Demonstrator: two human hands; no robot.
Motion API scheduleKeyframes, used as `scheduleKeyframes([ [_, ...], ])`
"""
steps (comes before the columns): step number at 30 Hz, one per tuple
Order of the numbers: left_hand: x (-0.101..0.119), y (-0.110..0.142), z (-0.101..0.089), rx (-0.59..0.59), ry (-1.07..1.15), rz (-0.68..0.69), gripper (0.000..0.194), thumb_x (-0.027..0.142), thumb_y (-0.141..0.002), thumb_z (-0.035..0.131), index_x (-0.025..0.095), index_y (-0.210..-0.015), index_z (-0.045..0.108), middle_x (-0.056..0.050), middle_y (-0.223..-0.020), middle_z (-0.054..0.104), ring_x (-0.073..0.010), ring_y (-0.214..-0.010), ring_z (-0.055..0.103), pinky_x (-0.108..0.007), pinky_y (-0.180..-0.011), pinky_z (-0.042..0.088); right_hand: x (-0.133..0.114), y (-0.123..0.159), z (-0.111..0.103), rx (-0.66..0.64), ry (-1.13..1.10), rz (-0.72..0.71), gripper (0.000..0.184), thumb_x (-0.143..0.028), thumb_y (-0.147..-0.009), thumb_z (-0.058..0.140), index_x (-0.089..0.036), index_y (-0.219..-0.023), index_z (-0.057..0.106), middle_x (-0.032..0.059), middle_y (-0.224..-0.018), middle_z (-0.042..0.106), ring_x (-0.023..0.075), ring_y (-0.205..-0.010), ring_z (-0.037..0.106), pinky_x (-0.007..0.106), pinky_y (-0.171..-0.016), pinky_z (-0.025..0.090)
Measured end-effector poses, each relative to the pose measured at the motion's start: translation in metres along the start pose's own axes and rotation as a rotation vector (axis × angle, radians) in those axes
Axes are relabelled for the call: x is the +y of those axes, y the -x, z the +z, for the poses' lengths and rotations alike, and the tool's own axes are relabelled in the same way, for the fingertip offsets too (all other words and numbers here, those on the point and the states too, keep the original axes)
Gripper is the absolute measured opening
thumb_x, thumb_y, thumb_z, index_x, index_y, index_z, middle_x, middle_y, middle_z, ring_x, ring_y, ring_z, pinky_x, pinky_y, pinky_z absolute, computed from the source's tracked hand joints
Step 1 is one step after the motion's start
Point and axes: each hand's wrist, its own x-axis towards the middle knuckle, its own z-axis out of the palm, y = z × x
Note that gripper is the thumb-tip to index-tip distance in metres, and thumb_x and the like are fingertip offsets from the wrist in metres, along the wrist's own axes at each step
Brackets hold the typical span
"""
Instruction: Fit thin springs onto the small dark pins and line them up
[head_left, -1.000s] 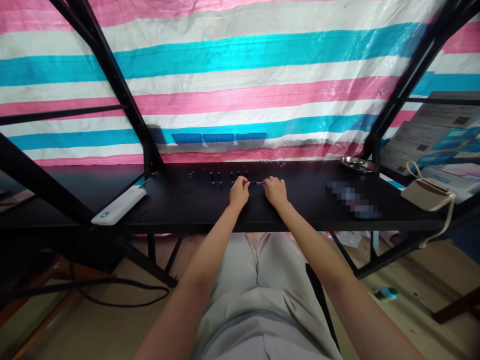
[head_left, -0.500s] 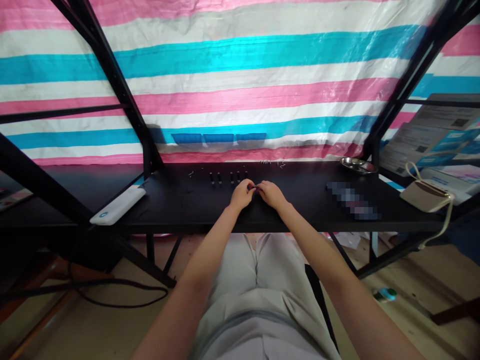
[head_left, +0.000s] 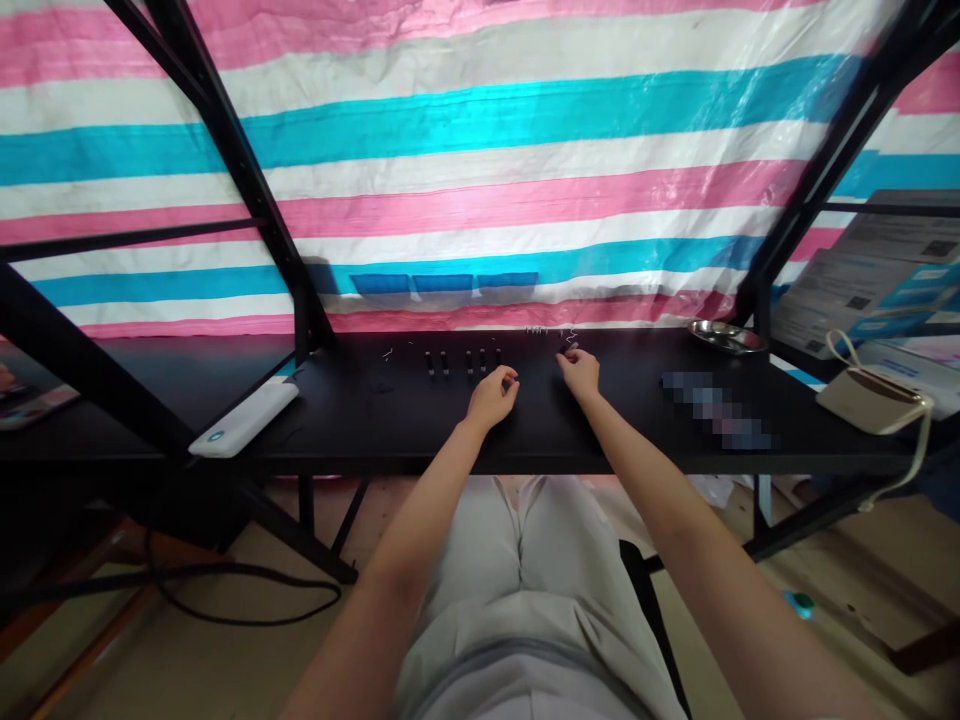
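Observation:
My left hand (head_left: 493,397) rests low over the black table (head_left: 360,420), its fingers curled in toward the thumb. Whatever may be between them is hidden. Farther right and forward, my right hand (head_left: 580,373) has thumb and fingers pinched together at the tabletop, with a tiny dark spot at the tips that I cannot identify. Just beyond it lie thin white wiry bits (head_left: 572,338) and a row of small pale pieces (head_left: 537,330). Several small black cylinders with pale ends (head_left: 469,362) stand in a line to the left of my left hand.
At the left lies a long white device (head_left: 246,416). A shiny metal dish (head_left: 726,338) sits at the back right, near a blurred-out object (head_left: 716,410) and a beige bag (head_left: 870,398). Black metal posts (head_left: 247,170) frame the table before a striped sheet (head_left: 525,120).
My hands were together at the fingertips over a small dark thing. They have parted: my right hand moved right and forward to the white bits, while my left stayed near its place.

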Motion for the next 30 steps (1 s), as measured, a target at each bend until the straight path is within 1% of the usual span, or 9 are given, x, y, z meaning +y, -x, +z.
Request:
scheduleKeyframes([
  [2,0.000,0.000,0.000,-0.007,-0.014,-0.004,0.017,0.020,-0.079,0.051,0.020,-0.095,0.057,0.000,-0.086,0.062,-0.0064,-0.053,0.048,-0.021,-0.060,0.042,0.011,-0.016,-0.002,-0.012,0.036,0.058,0.022,-0.031,-0.075,0.058,-0.015,-0.086,0.068,0.0092,-0.086,0.069,0.0206,-0.082,0.062,0.028,-0.074,0.043],
  [6,-0.001,0.000,0.000,-0.011,-0.038,-0.017,0.017,0.019,-0.078,0.051,0.021,-0.094,0.057,0.000,-0.086,0.062,-0.0071,-0.056,0.050,-0.021,-0.061,0.042,0.024,-0.034,-0.003,-0.046,0.080,0.055,0.023,-0.030,-0.074,0.059,-0.016,-0.089,0.068,0.0090,-0.089,0.069,0.0201,-0.085,0.062,0.027,-0.076,0.044],
  [13,-0.004,0.000,0.001,-0.020,-0.044,-0.016,0.016,0.019,-0.079,0.051,0.021,-0.093,0.057,0.001,-0.084,0.063,-0.0076,-0.057,0.050,-0.021,-0.060,0.042,0.025,-0.049,-0.002,-0.175,0.232,0.111,0.018,-0.028,-0.072,0.063,-0.015,-0.082,0.069,0.0106,-0.089,0.068,0.0205,-0.087,0.063,0.027,-0.077,0.046],
  [17,-0.006,0.000,0.002,-0.009,-0.040,-0.010,0.016,0.018,-0.078,0.050,0.021,-0.093,0.057,0.001,-0.083,0.063,-0.0082,-0.057,0.050,-0.022,-0.060,0.041,0.023,-0.059,-0.009,-0.267,0.293,0.104,0.014,-0.023,-0.068,0.067,-0.013,-0.077,0.068,0.0108,-0.083,0.068,0.0198,-0.083,0.063,0.027,-0.075,0.047],
  [21,-0.006,0.000,0.002,-0.007,-0.043,-0.012,0.016,0.017,-0.079,0.051,0.021,-0.093,0.058,-0.001,-0.084,0.063,-0.0095,-0.061,0.053,-0.022,-0.062,0.042,0.024,-0.066,-0.015,-0.365,0.326,0.080,0.005,-0.012,-0.066,0.064,-0.012,-0.070,0.067,0.0086,-0.069,0.066,0.0185,-0.073,0.064,0.028,-0.071,0.049],
  [23,-0.006,0.000,0.002,-0.011,-0.050,-0.017,0.017,0.017,-0.079,0.051,0.021,-0.093,0.058,-0.001,-0.085,0.063,-0.0098,-0.062,0.054,-0.023,-0.062,0.043,0.026,-0.066,-0.017,-0.371,0.323,0.069,0.006,-0.009,-0.065,0.062,-0.012,-0.069,0.067,0.0076,-0.068,0.065,0.0184,-0.074,0.064,0.027,-0.071,0.048],
  [26,-0.005,-0.001,0.002,-0.016,-0.055,-0.027,0.017,0.017,-0.079,0.051,0.021,-0.093,0.058,-0.001,-0.085,0.063,-0.0097,-0.062,0.054,-0.023,-0.063,0.043,0.029,-0.063,-0.016,-0.336,0.310,0.053,0.009,-0.009,-0.064,0.063,-0.013,-0.071,0.067,0.0085,-0.077,0.067,0.0195,-0.082,0.064,0.027,-0.075,0.047],
  [30,-0.006,-0.001,0.002,-0.011,-0.054,-0.020,0.017,0.017,-0.078,0.051,0.020,-0.093,0.058,-0.001,-0.085,0.064,-0.0097,-0.062,0.054,-0.022,-0.063,0.043,0.030,-0.061,-0.014,-0.265,0.274,0.100,0.012,-0.014,-0.062,0.067,-0.013,-0.075,0.066,0.0108,-0.082,0.067,0.0228,-0.086,0.063,0.030,-0.074,0.047],
])
